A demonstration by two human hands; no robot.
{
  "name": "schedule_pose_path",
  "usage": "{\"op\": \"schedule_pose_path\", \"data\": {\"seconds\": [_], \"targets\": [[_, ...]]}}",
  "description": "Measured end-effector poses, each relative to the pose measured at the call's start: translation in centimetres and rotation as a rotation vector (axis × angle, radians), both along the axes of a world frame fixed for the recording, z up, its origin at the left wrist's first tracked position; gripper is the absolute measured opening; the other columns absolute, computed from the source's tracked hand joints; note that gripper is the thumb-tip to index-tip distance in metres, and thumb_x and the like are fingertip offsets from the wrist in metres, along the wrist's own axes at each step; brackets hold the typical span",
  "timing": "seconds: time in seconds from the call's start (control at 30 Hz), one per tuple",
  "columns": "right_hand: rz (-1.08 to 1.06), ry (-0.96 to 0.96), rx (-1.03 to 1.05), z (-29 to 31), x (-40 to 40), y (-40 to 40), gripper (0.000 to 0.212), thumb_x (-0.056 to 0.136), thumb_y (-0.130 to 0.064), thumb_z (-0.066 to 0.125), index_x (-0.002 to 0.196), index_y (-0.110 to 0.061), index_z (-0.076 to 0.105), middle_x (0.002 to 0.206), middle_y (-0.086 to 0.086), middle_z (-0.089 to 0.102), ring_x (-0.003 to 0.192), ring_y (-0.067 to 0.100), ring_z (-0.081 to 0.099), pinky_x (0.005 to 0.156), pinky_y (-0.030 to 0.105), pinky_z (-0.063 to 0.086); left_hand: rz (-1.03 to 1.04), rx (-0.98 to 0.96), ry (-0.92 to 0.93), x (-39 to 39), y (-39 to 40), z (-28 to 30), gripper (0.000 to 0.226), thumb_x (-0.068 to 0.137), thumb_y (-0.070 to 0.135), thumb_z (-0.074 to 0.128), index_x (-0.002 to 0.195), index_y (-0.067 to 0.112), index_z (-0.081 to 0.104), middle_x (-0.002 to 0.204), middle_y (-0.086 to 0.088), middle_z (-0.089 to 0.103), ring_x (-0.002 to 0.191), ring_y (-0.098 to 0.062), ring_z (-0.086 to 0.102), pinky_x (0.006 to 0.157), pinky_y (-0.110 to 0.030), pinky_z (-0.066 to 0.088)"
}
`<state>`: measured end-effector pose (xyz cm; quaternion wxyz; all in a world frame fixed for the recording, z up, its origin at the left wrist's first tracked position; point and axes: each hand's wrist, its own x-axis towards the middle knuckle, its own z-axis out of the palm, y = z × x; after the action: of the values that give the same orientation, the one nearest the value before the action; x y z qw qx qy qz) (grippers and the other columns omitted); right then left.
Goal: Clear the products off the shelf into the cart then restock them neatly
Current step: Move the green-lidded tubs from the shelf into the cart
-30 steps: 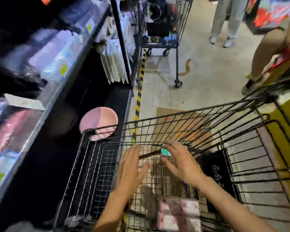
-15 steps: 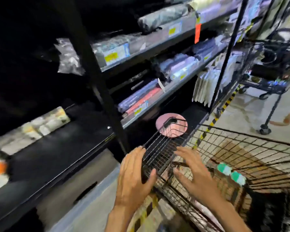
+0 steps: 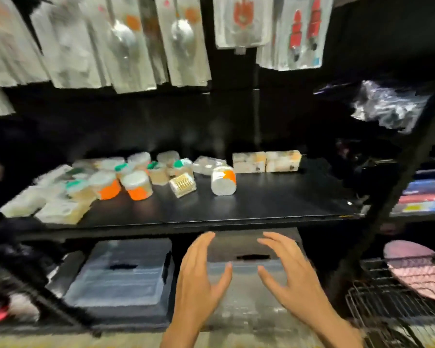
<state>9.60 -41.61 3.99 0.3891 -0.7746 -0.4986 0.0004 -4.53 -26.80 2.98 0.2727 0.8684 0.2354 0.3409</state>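
Observation:
A black shelf [image 3: 261, 204] holds several small products on its left half: round tubs with orange labels [image 3: 136, 184], tubs with green lids [image 3: 178, 164], a tipped white and orange tub [image 3: 222, 183], a small box of sticks [image 3: 182, 184] and flat white packs [image 3: 60, 209]. Two pale boxes [image 3: 266, 160] stand at the back. My left hand [image 3: 199, 280] and my right hand [image 3: 286, 277] hover below the shelf's front edge, fingers spread, palms facing each other, holding nothing. The wire cart [image 3: 392, 305] shows at the lower right.
Bagged utensils [image 3: 126, 41] hang above the shelf. Grey plastic bins [image 3: 121, 277] sit under it. A black upright post [image 3: 397, 177] divides this bay from the shelves at the right. A pink round item [image 3: 417, 267] lies behind the cart.
The view swung left from the cart to the shelf bay. Both hands left the cart's rim and now hover empty in front of the shelf.

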Motion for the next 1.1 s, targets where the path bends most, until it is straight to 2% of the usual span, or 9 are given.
{"op": "schedule_pose_path", "data": {"seconds": [0.13,0.3,0.4,0.5,0.6,0.73,0.9,1.0,1.1], "targets": [[0.132,0.033,0.005,0.1,-4.8,8.2,0.047,0.083,-0.06,0.043,0.126,-0.042,0.047,0.136,-0.034,0.031,0.129,-0.015,0.026,0.1,-0.002,0.016,0.113,-0.061,-0.022,-6.4,5.9,0.1,0.058,0.084,0.062,0.047,0.135,0.036,0.035,0.138,0.021,0.041,0.13,0.001,0.038,0.106,-0.031,0.04],[0.228,0.081,0.04,-0.2,-11.7,18.8,0.046,0.083,-0.059,0.044,0.124,-0.038,0.051,0.131,-0.032,0.038,0.126,-0.013,0.033,0.099,-0.001,0.019,0.197,-0.078,0.009,-14.4,14.2,0.4,0.062,0.078,0.078,0.033,0.131,0.046,0.027,0.137,0.033,0.029,0.127,0.019,0.024,0.107,-0.016,0.029],[0.243,0.129,0.045,0.0,-14.3,23.3,0.046,0.081,-0.06,0.044,0.122,-0.04,0.049,0.129,-0.031,0.041,0.125,-0.012,0.034,0.098,-0.002,0.02,0.215,-0.115,0.056,-17.5,18.2,0.4,0.056,0.079,0.071,0.034,0.13,0.05,0.021,0.138,0.036,0.022,0.128,0.018,0.021,0.108,-0.009,0.023],[0.249,0.135,0.044,0.1,-15.6,27.3,0.043,0.084,-0.061,0.047,0.123,-0.041,0.049,0.13,-0.029,0.042,0.125,-0.013,0.034,0.097,-0.002,0.02,0.237,-0.16,0.049,-19.4,22.1,0.3,0.052,0.089,0.062,0.044,0.135,0.046,0.023,0.142,0.029,0.027,0.133,0.008,0.025,0.111,-0.019,0.026],[0.278,0.147,0.004,-0.1,-16.1,31.1,0.036,0.086,-0.064,0.045,0.12,-0.051,0.042,0.13,-0.031,0.039,0.125,-0.014,0.033,0.096,-0.003,0.021,0.287,-0.181,0.026,-20.2,25.9,0.3,0.05,0.092,0.045,0.051,0.136,0.042,0.028,0.141,0.024,0.03,0.132,0.003,0.028,0.11,-0.023,0.029],[0.303,0.169,-0.023,-0.5,-15.6,36.4,0.039,0.084,-0.062,0.046,0.121,-0.051,0.041,0.13,-0.029,0.041,0.125,-0.01,0.037,0.096,-0.002,0.024,0.337,-0.19,0.007,-20.0,31.0,0.3,0.049,0.092,0.04,0.055,0.136,0.038,0.033,0.136,0.024,0.036,0.126,0.008,0.032,0.105,-0.017,0.029],[0.327,0.203,-0.082,-1.4,-13.9,43.9,0.038,0.09,-0.041,0.057,0.124,-0.045,0.042,0.13,-0.026,0.042,0.121,-0.011,0.037,0.091,-0.004,0.024,0.374,-0.17,0.025,-18.4,38.5,0.0,0.049,0.091,0.037,0.059,0.135,0.031,0.038,0.13,0.02,0.041,0.117,0.014,0.035,0.092,0.001,0.025],[0.334,0.24,-0.097,-1.3,-12.5,48.0,0.039,0.09,-0.039,0.059,0.127,-0.037,0.046,0.13,-0.023,0.045,0.121,-0.007,0.04,0.097,0.006,0.03,0.388,-0.177,0.038,-17.3,42.9,0.3,0.046,0.087,0.048,0.057,0.127,0.04,0.036,0.123,0.024,0.044,0.109,0.018,0.038,0.086,0.001,0.029],[0.35,0.272,-0.109,-1.6,-11.4,51.8,0.041,0.09,-0.037,0.06,0.129,-0.034,0.047,0.128,-0.023,0.047,0.121,-0.006,0.042,0.104,0.021,0.037,0.438,-0.159,0.073,-16.4,47.1,0.3,0.059,0.086,0.054,0.051,0.138,0.03,0.035,0.132,0.02,0.04,0.118,0.007,0.036,0.092,-0.011,0.028]]}}
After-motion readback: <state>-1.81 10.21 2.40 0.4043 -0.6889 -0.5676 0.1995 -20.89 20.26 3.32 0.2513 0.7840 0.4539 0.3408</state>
